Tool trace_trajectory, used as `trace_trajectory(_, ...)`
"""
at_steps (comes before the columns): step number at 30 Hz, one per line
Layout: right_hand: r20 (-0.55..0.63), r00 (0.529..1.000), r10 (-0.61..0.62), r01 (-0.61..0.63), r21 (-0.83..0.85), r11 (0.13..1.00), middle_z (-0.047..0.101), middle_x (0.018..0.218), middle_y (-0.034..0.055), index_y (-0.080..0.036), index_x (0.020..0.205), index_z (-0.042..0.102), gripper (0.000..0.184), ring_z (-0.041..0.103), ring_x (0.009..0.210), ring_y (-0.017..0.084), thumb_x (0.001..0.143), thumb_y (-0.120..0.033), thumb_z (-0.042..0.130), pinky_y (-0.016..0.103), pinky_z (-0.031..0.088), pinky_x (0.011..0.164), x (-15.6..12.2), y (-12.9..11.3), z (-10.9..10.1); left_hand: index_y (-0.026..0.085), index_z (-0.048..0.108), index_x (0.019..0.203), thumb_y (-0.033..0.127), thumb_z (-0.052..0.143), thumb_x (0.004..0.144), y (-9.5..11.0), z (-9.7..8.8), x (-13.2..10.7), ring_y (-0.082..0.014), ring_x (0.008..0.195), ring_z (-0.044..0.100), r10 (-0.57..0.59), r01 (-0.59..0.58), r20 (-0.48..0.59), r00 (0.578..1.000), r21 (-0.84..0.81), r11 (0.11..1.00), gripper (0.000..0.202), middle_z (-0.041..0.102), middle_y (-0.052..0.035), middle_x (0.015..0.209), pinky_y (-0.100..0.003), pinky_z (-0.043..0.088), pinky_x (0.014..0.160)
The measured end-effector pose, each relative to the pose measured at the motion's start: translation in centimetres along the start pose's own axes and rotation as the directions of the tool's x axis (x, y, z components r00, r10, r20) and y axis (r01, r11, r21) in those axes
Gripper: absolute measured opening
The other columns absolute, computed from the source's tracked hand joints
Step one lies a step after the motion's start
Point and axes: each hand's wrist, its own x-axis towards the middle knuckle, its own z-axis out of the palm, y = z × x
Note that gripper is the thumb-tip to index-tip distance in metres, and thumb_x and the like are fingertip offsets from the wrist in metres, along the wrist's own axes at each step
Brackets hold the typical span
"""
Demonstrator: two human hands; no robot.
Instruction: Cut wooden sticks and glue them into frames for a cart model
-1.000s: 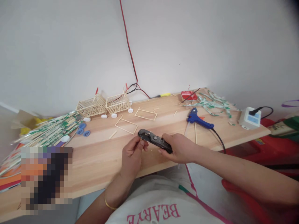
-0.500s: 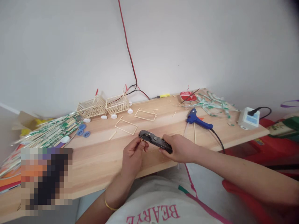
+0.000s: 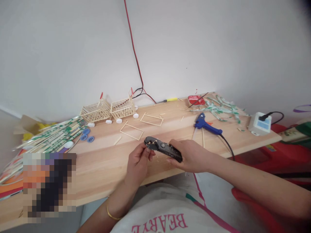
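My right hand (image 3: 188, 155) is closed around the handles of a black cutting plier (image 3: 162, 147), held low over the wooden table (image 3: 102, 165). My left hand (image 3: 139, 160) pinches a small thin wooden stick piece at the plier's jaws; the piece is mostly hidden by my fingertips. Two rectangular stick frames (image 3: 131, 130) lie just beyond the plier. Two small stick carts with white wheels (image 3: 109, 110) stand at the back by the wall.
A blue glue gun (image 3: 206, 124) with a black cord lies to the right, near a white power adapter (image 3: 259, 124) at the table edge. Green-printed scraps and a red dish (image 3: 195, 99) sit at the back right. Stick packets and blue caps (image 3: 86, 136) lie left.
The plier and both hands have barely shifted; the jaws now sit closed against the stick piece at my left fingertips.
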Motion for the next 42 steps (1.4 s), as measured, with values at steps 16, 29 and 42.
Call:
trace_trajectory(16, 0.065, 0.998, -0.003, -0.002, 0.070, 0.998, 0.058, 0.067, 0.0023, -0.020, 0.080, 0.046, 0.035, 0.047, 0.054, 0.013, 0.079, -0.054, 0.048, 0.023, 0.023, 0.048, -0.3, -0.5, -0.7, 0.018, 0.057, 0.090, 0.030, 0.042, 0.090, 0.6, -0.1, -0.5, -0.0119, 0.066, 0.045, 0.111, -0.118, 0.051, 0.993, 0.188, 0.975, 0.019, 0.048, 0.0012, 0.068, -0.023, 0.038, 0.067)
trace_trajectory(29, 0.041, 0.997, 0.065, -0.066, 0.044, 0.997, 0.062, 0.072, 0.0048, -0.019, 0.083, 0.048, 0.031, 0.054, 0.060, 0.016, 0.080, -0.049, 0.048, 0.024, 0.025, 0.050, -0.1, -0.6, 0.4, 0.018, 0.051, 0.078, 0.034, 0.043, 0.089, -0.1, 0.3, -0.4, -0.0120, 0.067, 0.045, 0.033, -0.033, -0.004, 0.999, 0.089, 0.996, 0.021, 0.046, 0.0016, 0.068, -0.023, 0.038, 0.067)
trace_trajectory(42, 0.061, 0.998, -0.009, 0.006, 0.052, 0.999, 0.061, 0.072, 0.0033, -0.020, 0.082, 0.049, 0.034, 0.051, 0.059, 0.015, 0.081, -0.053, 0.047, 0.024, 0.024, 0.051, -0.6, -0.4, -0.8, 0.017, 0.051, 0.082, 0.033, 0.039, 0.091, 0.5, 0.3, -0.3, -0.0103, 0.060, 0.042, 0.107, -0.119, 0.085, 0.991, 0.152, 0.981, 0.021, 0.042, 0.0034, 0.063, -0.023, 0.036, 0.060)
